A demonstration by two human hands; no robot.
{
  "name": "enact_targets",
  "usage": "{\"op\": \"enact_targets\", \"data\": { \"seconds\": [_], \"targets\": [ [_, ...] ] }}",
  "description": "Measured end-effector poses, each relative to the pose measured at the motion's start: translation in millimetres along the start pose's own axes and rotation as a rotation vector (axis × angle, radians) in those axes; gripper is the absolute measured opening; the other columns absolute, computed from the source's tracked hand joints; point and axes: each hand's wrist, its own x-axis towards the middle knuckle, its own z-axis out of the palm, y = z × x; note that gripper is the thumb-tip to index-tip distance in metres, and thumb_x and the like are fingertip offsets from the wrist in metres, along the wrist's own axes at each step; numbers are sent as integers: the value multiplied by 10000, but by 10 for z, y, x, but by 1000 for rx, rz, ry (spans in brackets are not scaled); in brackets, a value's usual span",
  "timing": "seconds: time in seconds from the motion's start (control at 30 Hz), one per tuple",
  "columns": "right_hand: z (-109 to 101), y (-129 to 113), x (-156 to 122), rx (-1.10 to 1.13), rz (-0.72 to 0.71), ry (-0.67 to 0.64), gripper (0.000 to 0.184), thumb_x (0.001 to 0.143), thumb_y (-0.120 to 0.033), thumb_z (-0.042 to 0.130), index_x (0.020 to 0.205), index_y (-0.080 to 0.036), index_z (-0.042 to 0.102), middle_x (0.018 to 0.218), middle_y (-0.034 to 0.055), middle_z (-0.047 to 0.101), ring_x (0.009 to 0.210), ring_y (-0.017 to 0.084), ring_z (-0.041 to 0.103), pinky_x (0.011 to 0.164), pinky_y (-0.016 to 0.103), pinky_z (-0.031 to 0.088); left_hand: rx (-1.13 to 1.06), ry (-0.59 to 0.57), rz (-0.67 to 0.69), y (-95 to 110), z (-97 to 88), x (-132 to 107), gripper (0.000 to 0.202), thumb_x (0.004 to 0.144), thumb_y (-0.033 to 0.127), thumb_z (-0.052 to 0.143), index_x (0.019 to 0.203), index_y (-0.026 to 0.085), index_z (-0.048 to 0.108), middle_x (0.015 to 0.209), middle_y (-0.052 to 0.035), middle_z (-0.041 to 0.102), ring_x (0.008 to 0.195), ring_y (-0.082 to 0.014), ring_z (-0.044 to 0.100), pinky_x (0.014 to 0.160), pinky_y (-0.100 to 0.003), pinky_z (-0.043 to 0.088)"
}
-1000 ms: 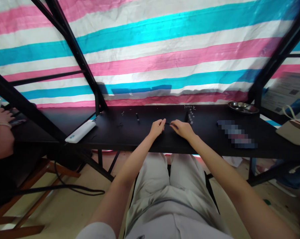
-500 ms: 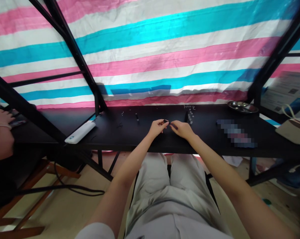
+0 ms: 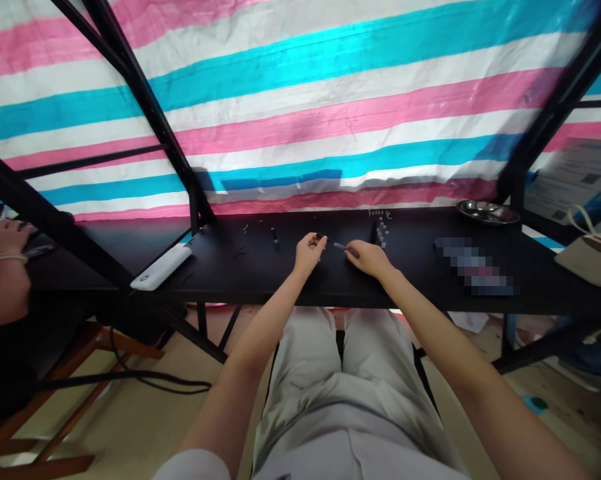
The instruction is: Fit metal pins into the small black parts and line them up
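Gripping: left hand [image 3: 308, 255], dark piece [image 3: 322, 237]; right hand [image 3: 369, 257], pale stick [image 3: 339, 246]; carton [image 3: 563, 180] print illegible.

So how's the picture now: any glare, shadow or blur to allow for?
Head view: light glows through the striped sheet, with shadow low on it; the metal dish glints. Also head view: boxes at right look smeared, and the dark piece in the left hand blends into the black table.
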Motion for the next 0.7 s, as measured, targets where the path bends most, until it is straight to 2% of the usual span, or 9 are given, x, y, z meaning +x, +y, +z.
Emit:
{"op": "enact_targets", "data": {
  "seconds": [0.17, 0.3, 0.4, 0.53, 0.6, 0.7],
  "targets": [
    [-58, 18, -10, 92, 76, 71, 219, 836, -335, 468, 930, -202, 615, 760, 28, 641, 646, 145, 569, 568, 243, 371, 166, 21, 65, 8, 8, -19, 233, 757, 390, 568, 811, 165, 546, 687, 10, 576, 457, -52, 427, 468, -191, 349],
    [-126, 147, -55, 219, 227, 239, 244, 821, -385, 478, 915, -193, 598, 724, 23, 638, 589, 133, 555, 596, 248, 406, 349, -8, 156, -29, 32, -26, 175, 757, 341, 563, 799, 171, 561, 696, 15, 583, 511, -67, 433, 546, -207, 368],
    [-199, 277, -109, 260, 370, 382, 295, 829, -441, 457, 891, -182, 582, 773, 56, 654, 625, 147, 573, 629, 265, 429, 443, -83, 165, -49, 47, -13, 156, 763, 323, 555, 818, 179, 575, 703, 12, 592, 540, -85, 465, 578, -221, 380],
    [-290, 392, -164, 152, 593, 549, 366, 851, -496, 397, 889, -173, 564, 797, 83, 654, 669, 174, 584, 653, 290, 424, 595, -278, 255, -26, 99, 23, 125, 752, 303, 566, 788, 186, 592, 708, -12, 587, 655, -138, 519, 634, -249, 401],
    [-309, 428, -184, 93, 685, 565, 356, 851, -488, 394, 875, -175, 563, 798, 89, 653, 693, 193, 586, 659, 301, 416, 626, -349, 322, -7, 163, 46, 108, 742, 287, 576, 771, 185, 596, 732, -28, 586, 714, -160, 525, 673, -265, 410],
    [-284, 489, -221, 49, 774, 505, 300, 827, -452, 438, 835, -184, 574, 778, 95, 655, 704, 219, 581, 640, 312, 399, 595, -389, 344, 2, 324, 87, 98, 735, 278, 585, 756, 183, 600, 739, -33, 584, 716, -164, 521, 691, -273, 415]
  ]
}}
